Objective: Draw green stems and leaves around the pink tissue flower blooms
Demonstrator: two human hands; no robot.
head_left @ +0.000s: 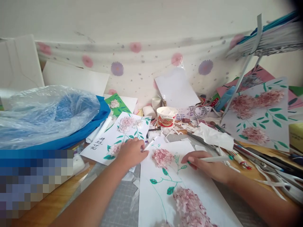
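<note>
I had the right fingers clamped on a slim white, green-tipped marker, the white paper sheet beneath them; left fingers pinched a slender white stick. Short, light strokes seemed wisest.

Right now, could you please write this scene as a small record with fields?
Left hand: holds a slim white object
Right hand: holds a green-tipped white marker over the near sheet
Near sheet: pink petal flowers, green leaves, some leaves only outlined
Left sheet: pale flowers, black writing
Beyond near sheet: printed paper bowl
</note>
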